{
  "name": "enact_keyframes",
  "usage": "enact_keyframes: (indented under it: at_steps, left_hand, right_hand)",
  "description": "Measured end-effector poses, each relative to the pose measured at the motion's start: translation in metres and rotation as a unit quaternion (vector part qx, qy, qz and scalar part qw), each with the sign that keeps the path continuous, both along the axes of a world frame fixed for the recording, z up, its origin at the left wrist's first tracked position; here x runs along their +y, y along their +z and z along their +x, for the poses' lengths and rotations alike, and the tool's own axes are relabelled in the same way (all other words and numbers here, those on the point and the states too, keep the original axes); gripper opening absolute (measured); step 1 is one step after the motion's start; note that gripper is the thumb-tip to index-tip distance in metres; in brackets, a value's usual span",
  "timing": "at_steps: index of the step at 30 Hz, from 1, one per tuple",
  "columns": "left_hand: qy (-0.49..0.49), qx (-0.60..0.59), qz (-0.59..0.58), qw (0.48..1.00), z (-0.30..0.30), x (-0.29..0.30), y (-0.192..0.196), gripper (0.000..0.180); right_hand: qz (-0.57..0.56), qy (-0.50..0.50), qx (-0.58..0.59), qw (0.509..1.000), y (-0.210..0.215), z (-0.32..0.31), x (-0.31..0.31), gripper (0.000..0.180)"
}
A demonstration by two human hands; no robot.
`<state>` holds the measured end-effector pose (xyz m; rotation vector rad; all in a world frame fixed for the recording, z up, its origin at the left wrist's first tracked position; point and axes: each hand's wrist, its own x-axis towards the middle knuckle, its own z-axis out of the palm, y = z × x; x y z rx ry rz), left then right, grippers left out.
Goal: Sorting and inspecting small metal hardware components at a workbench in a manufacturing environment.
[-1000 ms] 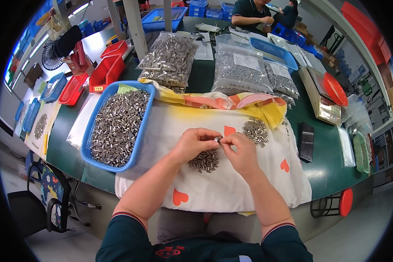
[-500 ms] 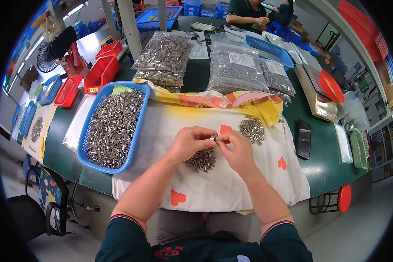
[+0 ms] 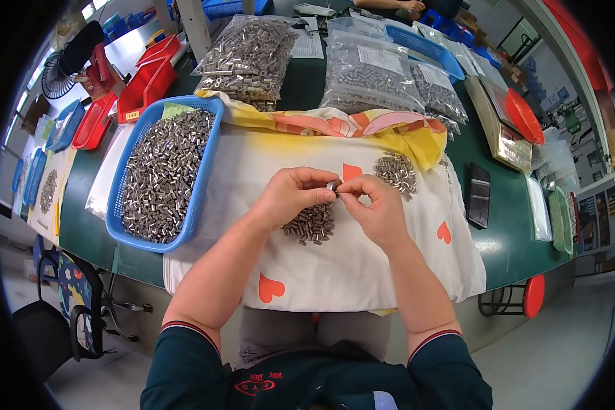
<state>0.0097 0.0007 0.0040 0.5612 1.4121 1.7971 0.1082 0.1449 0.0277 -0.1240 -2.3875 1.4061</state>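
Just above a white cloth (image 3: 342, 280) with red hearts, both my hands meet at a small shiny metal sleeve (image 3: 332, 185). My left hand (image 3: 287, 196) pinches it between thumb and fingers. From the other side, my right hand (image 3: 377, 208) has thumb and forefinger closed at the sleeve's right end; whether a second tiny part is between them is too small to tell. Below my hands lies a pile of dark metal sleeves (image 3: 309, 224), partly covered by my left hand. A smaller pile of shinier sleeves (image 3: 395, 173) lies beyond my right hand.
A blue basket (image 3: 143, 241) full of metal pieces stands at the left. Bags of metal parts (image 3: 372, 72) line the back, beyond the cloth's yellow bunched edge. On the right are a black phone-like object (image 3: 479, 195) and a red dish (image 3: 523, 116). Another person's hand (image 3: 411, 8) shows far back.
The view has tilted, so the table sits higher in the picture. My hands stay together at the sleeve, with only a slight shift of the fingers.
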Motion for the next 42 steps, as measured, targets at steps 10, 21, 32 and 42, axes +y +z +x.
enact_keyframes:
  at_steps: [10,21,32,42]
  left_hand:
    - [0.028,0.063,-0.053,0.996,0.003,0.003,0.002,0.026]
    - [-0.007,0.105,-0.074,0.992,0.0,-0.002,0.007,0.028]
    - [-0.009,0.081,-0.084,0.993,-0.002,-0.002,0.007,0.024]
    - [-0.01,0.068,-0.076,0.995,0.0,0.001,0.004,0.025]
  right_hand:
    - [0.181,-0.037,0.076,0.98,-0.006,-0.002,-0.008,0.008]
    - [-0.041,0.016,-0.079,0.996,0.001,-0.001,0.004,0.009]
    - [0.194,-0.137,-0.172,0.956,-0.001,0.002,0.057,0.009]
    - [0.373,-0.1,-0.117,0.915,-0.023,-0.008,0.051,0.006]
